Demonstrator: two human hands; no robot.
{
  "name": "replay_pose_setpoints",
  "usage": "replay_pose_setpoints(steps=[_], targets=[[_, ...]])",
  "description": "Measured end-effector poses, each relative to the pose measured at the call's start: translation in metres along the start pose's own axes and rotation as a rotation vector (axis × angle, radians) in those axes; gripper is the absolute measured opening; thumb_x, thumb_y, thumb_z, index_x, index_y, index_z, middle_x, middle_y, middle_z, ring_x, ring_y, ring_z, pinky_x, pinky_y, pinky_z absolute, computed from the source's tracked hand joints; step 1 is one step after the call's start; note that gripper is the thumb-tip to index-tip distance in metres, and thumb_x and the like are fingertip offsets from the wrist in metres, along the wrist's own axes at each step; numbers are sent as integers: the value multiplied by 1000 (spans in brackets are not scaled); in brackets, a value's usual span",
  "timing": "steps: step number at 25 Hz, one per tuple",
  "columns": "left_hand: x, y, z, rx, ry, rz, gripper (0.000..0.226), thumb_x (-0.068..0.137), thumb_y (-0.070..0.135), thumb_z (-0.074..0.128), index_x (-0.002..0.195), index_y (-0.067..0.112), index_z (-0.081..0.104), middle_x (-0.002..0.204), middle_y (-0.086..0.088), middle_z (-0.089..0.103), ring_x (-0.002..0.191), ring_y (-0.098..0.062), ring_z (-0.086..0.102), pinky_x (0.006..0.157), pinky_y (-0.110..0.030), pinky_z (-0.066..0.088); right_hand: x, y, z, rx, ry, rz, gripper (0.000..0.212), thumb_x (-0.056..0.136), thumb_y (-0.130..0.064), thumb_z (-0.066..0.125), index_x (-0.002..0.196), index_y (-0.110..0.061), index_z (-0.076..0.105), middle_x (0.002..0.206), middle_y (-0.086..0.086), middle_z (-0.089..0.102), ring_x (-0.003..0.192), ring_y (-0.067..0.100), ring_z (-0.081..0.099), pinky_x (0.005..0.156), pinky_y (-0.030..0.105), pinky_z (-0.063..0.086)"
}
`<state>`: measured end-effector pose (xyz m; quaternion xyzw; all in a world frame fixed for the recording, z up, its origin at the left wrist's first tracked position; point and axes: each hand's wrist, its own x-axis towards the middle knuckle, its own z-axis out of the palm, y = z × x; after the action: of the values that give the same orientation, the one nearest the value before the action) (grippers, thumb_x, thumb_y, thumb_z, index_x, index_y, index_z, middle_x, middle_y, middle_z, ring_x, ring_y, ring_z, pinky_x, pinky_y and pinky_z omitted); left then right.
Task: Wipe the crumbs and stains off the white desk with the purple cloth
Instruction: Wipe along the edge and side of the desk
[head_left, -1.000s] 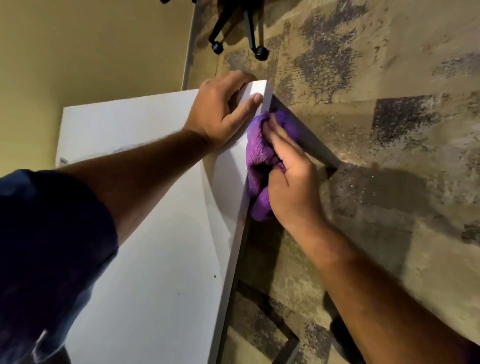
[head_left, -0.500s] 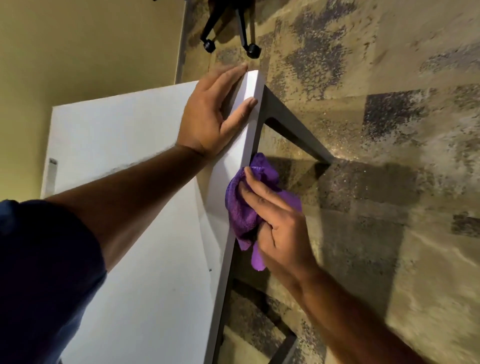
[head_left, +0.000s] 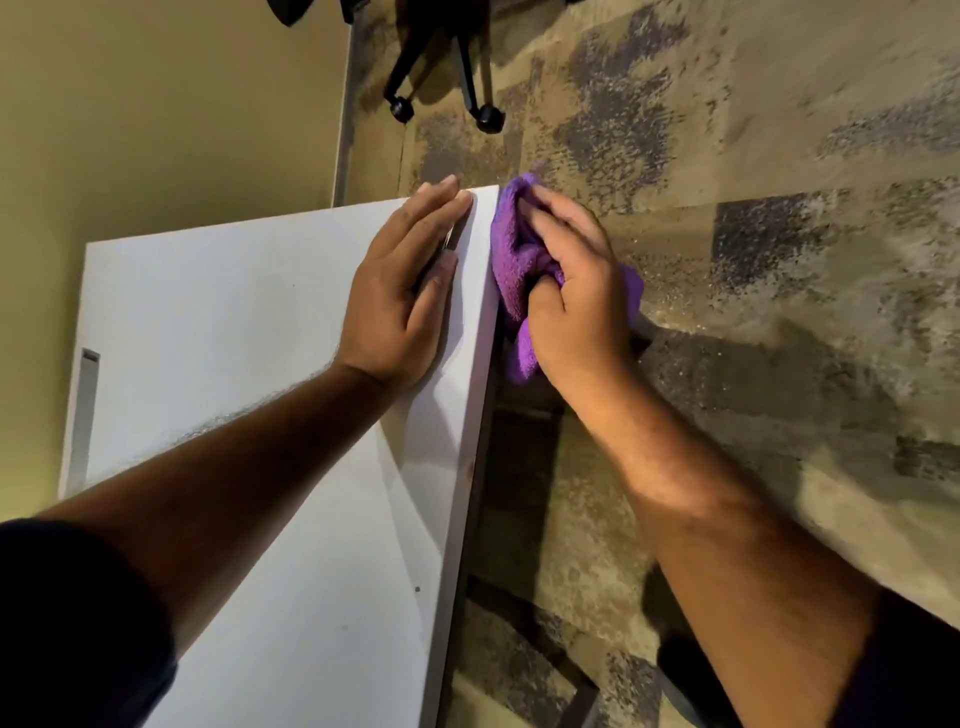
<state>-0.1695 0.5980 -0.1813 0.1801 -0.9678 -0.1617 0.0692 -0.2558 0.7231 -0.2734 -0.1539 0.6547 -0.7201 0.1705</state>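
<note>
Head view: right hand (head_left: 571, 306) fingers bunch fuzzy purple cloth (head_left: 511, 260) against smooth white desk (head_left: 234, 312) edge; left hand (head_left: 400, 296) flat, empty

one white desk (head_left: 249, 322); one purple cloth (head_left: 511, 260); two hands: left hand (head_left: 400, 296), right hand (head_left: 576, 291); two chair castors (head_left: 488, 118).

Fluffy terry purple cloth (head_left: 511, 249); smooth matt, seemingly laminate white desk (head_left: 234, 312).
</note>
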Motion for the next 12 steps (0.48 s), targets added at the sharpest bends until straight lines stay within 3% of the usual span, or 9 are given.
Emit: replay_pose_setpoints(steps=[2, 7, 9, 12], targets=[[1, -2, -1, 13, -11, 12, 44, 109, 0, 48, 153, 3, 56, 163, -15, 51, 157, -29, 42, 129, -50, 35, -16, -3, 4, -22, -3, -13, 64, 77, 17, 45, 136, 5, 67, 145, 20, 60, 137, 24, 54, 119, 15, 33], [3, 3, -2, 27, -16, -1, 44, 110, 4, 47, 153, 3, 56, 163, -16, 51, 155, -32, 44, 125, -53, 37, -115, -13, -2, -47, -127, -35, 54, 86, 19, 48, 134, 4, 68, 141, 21, 65, 134, 31, 63, 112, 40, 53], [3, 5, -2, 34, -9, 3, 44, 110, 6, 46, 153, 4, 56, 163, -14, 51, 155, -31, 44, 126, -52, 37, -140, -17, -12, -43, -208, -80, 48, 92, 17, 49, 134, 3, 69, 139, 18, 66, 135, 24, 62, 110, 40, 55], [2, 5, 0, 33, -7, -11, 45, 110, 9, 46, 154, 7, 55, 165, -11, 50, 156, -28, 43, 127, -50, 36, -147, -18, -34, -94, -298, -172, 43, 88, 9, 52, 120, -1, 79, 125, 13, 75, 119, 19, 70, 100, 33, 60]])
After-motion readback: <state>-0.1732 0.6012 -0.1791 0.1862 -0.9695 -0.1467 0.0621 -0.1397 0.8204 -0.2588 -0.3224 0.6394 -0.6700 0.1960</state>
